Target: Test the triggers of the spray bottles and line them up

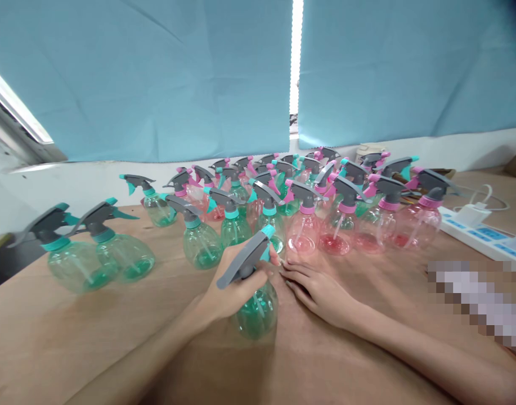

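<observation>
My left hand (234, 281) is wrapped round the neck of a green see-through spray bottle (258, 315) with a grey and turquoise trigger head. The bottle is upright, or nearly so, at the front middle of the table, its nozzle facing away from me. My right hand (325, 292) lies palm down on the table just right of it, fingers stretched toward the bottle. Whether its fingertips touch something small there, I cannot tell. Close beyond both hands stand a pink spray bottle (301, 233) and a green spray bottle (202, 244).
Several more green and pink spray bottles crowd the back of the wooden table (93, 343). Two green bottles (82, 270) stand at the left. A white power strip (481, 233) with a plugged-in charger lies at the right. Behind hangs a blue curtain (177, 79).
</observation>
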Action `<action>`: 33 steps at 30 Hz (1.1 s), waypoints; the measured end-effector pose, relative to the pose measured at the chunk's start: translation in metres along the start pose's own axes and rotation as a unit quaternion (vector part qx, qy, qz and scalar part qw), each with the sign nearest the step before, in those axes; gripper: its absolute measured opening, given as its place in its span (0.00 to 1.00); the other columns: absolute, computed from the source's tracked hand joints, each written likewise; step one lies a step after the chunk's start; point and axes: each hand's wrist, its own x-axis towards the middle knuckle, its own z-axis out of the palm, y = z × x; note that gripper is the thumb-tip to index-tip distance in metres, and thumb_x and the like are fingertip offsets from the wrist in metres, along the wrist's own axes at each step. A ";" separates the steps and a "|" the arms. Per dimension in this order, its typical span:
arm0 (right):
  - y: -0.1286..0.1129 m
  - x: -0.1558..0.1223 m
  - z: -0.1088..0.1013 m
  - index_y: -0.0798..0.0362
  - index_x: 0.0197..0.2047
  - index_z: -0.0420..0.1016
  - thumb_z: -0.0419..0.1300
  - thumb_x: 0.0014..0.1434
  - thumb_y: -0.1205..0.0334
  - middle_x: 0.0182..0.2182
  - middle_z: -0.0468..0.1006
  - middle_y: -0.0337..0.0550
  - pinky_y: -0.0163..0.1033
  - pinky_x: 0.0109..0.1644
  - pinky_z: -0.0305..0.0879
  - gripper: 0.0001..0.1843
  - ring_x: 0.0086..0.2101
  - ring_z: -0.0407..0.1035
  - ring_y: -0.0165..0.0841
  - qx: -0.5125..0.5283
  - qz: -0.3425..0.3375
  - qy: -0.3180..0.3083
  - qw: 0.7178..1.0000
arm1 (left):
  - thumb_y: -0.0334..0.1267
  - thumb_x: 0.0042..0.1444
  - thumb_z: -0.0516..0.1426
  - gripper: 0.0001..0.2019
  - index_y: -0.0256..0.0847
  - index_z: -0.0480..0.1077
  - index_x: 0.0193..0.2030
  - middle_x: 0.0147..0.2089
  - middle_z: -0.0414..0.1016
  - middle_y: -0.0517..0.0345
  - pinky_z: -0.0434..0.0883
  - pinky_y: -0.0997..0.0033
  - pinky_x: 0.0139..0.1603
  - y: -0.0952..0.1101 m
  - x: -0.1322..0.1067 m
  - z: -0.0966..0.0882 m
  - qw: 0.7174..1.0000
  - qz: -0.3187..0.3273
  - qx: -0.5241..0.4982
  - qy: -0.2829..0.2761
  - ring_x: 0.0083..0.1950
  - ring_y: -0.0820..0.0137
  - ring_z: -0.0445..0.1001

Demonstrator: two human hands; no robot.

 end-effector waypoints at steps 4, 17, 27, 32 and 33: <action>0.002 0.000 0.001 0.55 0.58 0.70 0.49 0.67 0.65 0.56 0.73 0.49 0.52 0.62 0.62 0.19 0.58 0.64 0.41 0.001 -0.007 -0.001 1.000 | 0.34 0.50 0.52 0.05 0.42 0.68 0.34 0.27 0.66 0.63 0.69 0.70 0.33 -0.004 0.002 -0.002 0.999 0.011 -0.045 -0.018 0.28 0.70 0.67; -0.003 0.001 -0.003 0.58 0.57 0.71 0.48 0.67 0.65 0.56 0.73 0.51 0.51 0.62 0.62 0.19 0.58 0.64 0.42 -0.020 -0.008 -0.002 1.000 | 0.32 0.46 0.53 0.09 0.42 0.69 0.36 0.33 0.71 0.62 0.72 0.66 0.40 -0.001 0.003 -0.001 0.995 -0.028 -0.096 0.010 0.32 0.68 0.73; -0.002 0.000 -0.002 0.57 0.57 0.71 0.48 0.67 0.65 0.56 0.73 0.51 0.52 0.61 0.63 0.19 0.58 0.64 0.42 -0.009 -0.009 0.009 1.000 | 0.33 0.47 0.53 0.17 0.46 0.73 0.45 0.31 0.74 0.62 0.71 0.69 0.34 0.004 0.003 -0.003 1.000 -0.023 -0.012 -0.011 0.28 0.69 0.70; 0.000 0.000 0.000 0.54 0.57 0.71 0.49 0.66 0.65 0.56 0.73 0.51 0.53 0.60 0.63 0.19 0.57 0.65 0.43 0.001 -0.013 0.022 1.000 | 0.34 0.49 0.52 0.21 0.46 0.70 0.52 0.30 0.74 0.63 0.66 0.72 0.25 0.003 0.003 0.000 1.000 0.001 -0.016 -0.014 0.21 0.73 0.64; 0.000 0.000 0.000 0.54 0.57 0.71 0.49 0.66 0.65 0.56 0.73 0.51 0.53 0.60 0.63 0.19 0.57 0.65 0.43 0.000 -0.015 0.020 1.000 | 0.34 0.50 0.52 0.20 0.46 0.70 0.51 0.29 0.73 0.63 0.66 0.72 0.25 0.002 0.002 0.001 1.000 0.000 -0.012 -0.004 0.21 0.73 0.64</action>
